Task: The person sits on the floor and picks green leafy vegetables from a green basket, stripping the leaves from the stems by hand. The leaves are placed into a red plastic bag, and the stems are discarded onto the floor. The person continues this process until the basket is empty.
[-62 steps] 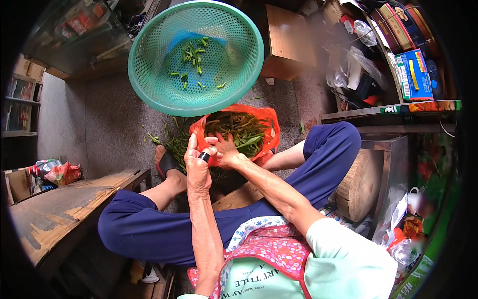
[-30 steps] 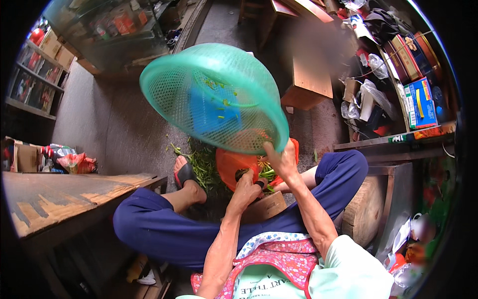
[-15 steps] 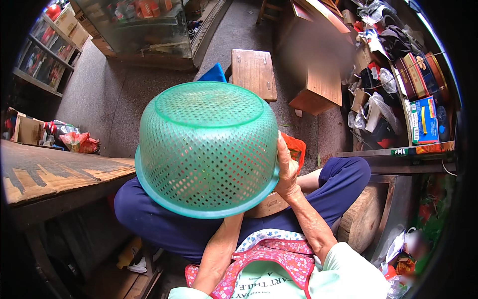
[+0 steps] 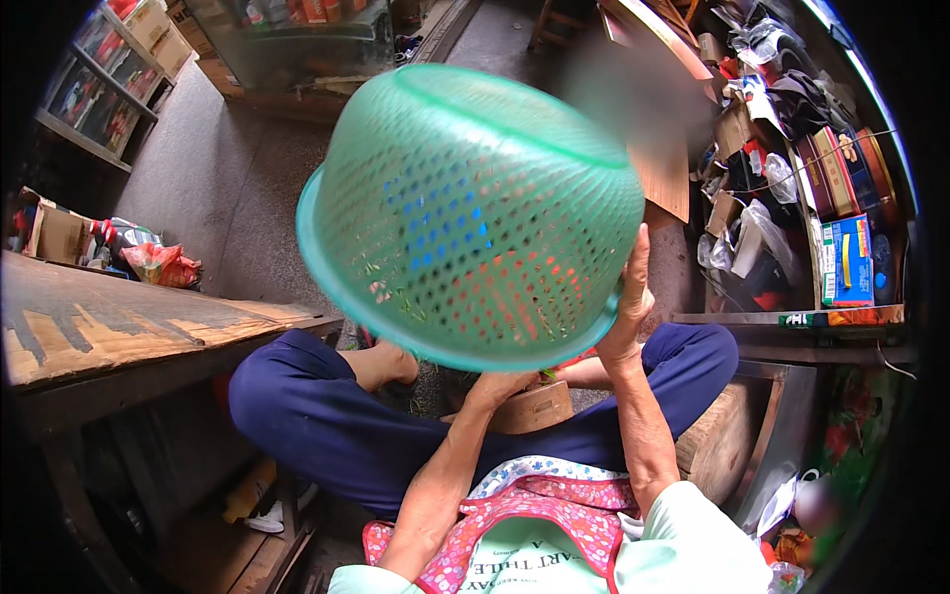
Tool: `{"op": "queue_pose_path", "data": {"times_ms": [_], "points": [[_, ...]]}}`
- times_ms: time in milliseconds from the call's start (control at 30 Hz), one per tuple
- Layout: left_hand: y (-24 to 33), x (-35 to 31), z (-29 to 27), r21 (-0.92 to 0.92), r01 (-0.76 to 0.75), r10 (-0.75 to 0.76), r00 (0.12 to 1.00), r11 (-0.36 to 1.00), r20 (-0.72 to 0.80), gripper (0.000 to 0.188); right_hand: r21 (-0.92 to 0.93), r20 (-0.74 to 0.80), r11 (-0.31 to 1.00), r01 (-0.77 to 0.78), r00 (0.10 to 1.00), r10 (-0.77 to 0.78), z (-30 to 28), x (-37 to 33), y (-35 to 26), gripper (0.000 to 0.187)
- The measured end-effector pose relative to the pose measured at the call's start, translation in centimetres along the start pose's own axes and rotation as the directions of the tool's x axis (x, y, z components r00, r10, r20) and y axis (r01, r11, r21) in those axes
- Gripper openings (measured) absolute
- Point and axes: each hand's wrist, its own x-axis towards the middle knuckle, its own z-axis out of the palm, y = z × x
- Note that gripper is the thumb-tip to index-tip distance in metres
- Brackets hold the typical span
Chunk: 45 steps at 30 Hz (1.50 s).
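Observation:
A large green plastic basket [image 4: 475, 238] with perforated sides is held tilted, its base facing away and up to the right. My right hand [image 4: 628, 307] grips its right side near the rim, fingers extended along the outside. Below the near rim, my left hand [image 4: 503, 384] shows only its back and wrist; the basket hides its fingers. Beside that hand is a small wooden piece [image 4: 534, 410] between my legs, with bits of green plant near it. Through the basket's holes show blue and red-orange things behind it.
At the left stands a worn wooden table [image 4: 129, 332]. A glass display case [image 4: 297, 49] is at the back. Cluttered shelves [image 4: 782, 188] run along the right, and a wooden log [image 4: 727, 426] sits by my right knee. Beyond the basket, another area is blurred.
The basket has risen away from my lap and tilted, its base swinging up to the right. My right hand moved up with it. The back of my left hand and a bare foot now show beneath.

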Motion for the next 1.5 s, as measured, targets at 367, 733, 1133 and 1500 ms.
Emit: {"op": "queue_pose_path", "data": {"times_ms": [367, 733, 1133, 1500], "points": [[6.8, -1.1, 0.2, 0.119, 0.101, -0.092, 0.993, 0.988, -0.077, 0.04, 0.185, -0.141, 0.86, -0.475, 0.853, 0.502, 0.8, 4.4, 2.5, 0.067], [8.4, -1.5, 0.1, 0.005, 0.066, -0.063, 0.972, 0.998, -0.225, 0.03, 0.648, 0.529, -0.193, -0.737, 0.252, 0.811, 5.3, 6.5, 9.7, 0.018], [5.1, -0.3, -0.8, 0.305, 0.077, 0.007, 0.965, 0.949, -0.263, 0.019, -0.07, 0.634, 0.64, -0.765, 0.461, 0.621, 16.5, 1.2, 8.2, 0.094], [4.1, 0.3, -1.2, 0.094, -0.037, 0.059, 0.969, 0.995, -0.241, 0.027, -0.018, 0.548, 0.992, 0.126, 0.831, -0.095, 22.7, 1.3, -0.4, 0.011]]}}
